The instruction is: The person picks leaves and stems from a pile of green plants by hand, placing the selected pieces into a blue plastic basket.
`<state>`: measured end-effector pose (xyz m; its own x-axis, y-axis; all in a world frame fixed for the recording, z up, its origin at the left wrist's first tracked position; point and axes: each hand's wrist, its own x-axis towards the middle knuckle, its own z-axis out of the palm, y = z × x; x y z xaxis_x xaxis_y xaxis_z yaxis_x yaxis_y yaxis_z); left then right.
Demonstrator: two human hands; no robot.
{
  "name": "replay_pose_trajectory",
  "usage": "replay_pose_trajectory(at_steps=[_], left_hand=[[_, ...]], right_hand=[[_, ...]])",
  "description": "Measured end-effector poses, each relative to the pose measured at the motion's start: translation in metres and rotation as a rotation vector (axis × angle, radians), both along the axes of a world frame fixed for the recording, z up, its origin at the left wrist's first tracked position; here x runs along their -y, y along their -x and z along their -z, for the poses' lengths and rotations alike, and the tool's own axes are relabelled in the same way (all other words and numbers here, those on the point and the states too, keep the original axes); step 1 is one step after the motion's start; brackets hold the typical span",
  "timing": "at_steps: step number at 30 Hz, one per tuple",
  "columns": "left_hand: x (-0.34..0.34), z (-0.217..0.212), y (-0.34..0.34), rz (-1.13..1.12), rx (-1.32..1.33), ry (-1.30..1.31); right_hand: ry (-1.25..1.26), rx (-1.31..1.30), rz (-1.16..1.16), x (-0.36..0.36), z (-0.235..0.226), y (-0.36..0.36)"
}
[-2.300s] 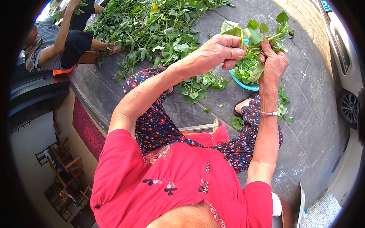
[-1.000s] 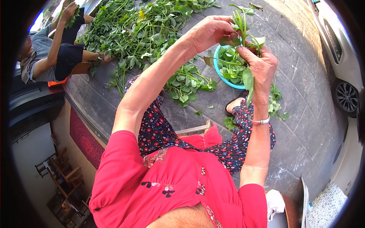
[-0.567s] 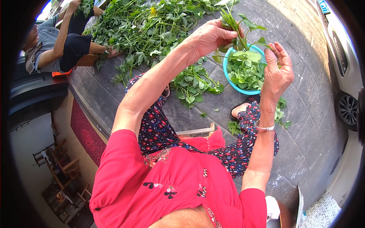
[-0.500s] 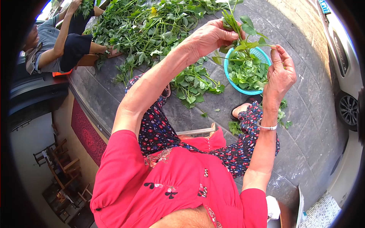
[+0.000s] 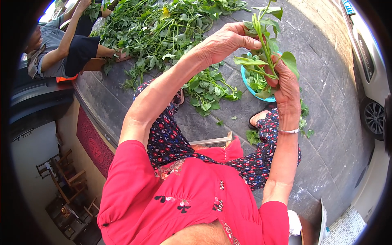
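Both hands hold one leafy green sprig (image 5: 265, 45) up over a blue bowl (image 5: 247, 85) that is partly filled with picked leaves. My left hand (image 5: 228, 38) pinches the sprig near its top between thumb and fingers. My right hand (image 5: 286, 86), with a bracelet at the wrist, is closed round the lower stems and covers part of the bowl. The bowl stands on grey stone paving just beyond my knees.
A big heap of green vines (image 5: 163, 24) covers the paving ahead, and a smaller pile (image 5: 209, 90) lies by my left knee. Another person (image 5: 61, 47) sits at the far left handling vines. A white car (image 5: 369, 69) stands at the right. A wooden stool edge (image 5: 212, 141) shows under me.
My right hand, open beside the bowl half a second ago, has closed on the sprig's lower stems. Both hands have brought the sprig a little to the right over the bowl.
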<state>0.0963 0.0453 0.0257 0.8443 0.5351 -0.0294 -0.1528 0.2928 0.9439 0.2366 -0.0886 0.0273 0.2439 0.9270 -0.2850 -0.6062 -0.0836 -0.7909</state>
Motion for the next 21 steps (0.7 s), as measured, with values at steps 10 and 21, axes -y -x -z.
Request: replay_pose_trajectory(at_steps=[10, 21], left_hand=[[0.01, -0.005, 0.003, -0.106, -0.131, -0.273], [0.011, -0.016, 0.019, -0.259, -0.032, -0.202]], right_hand=[[0.012, 0.123, 0.069, -0.004, -0.006, 0.008], [-0.061, 0.044, 0.256, -0.008, 0.014, -0.005]])
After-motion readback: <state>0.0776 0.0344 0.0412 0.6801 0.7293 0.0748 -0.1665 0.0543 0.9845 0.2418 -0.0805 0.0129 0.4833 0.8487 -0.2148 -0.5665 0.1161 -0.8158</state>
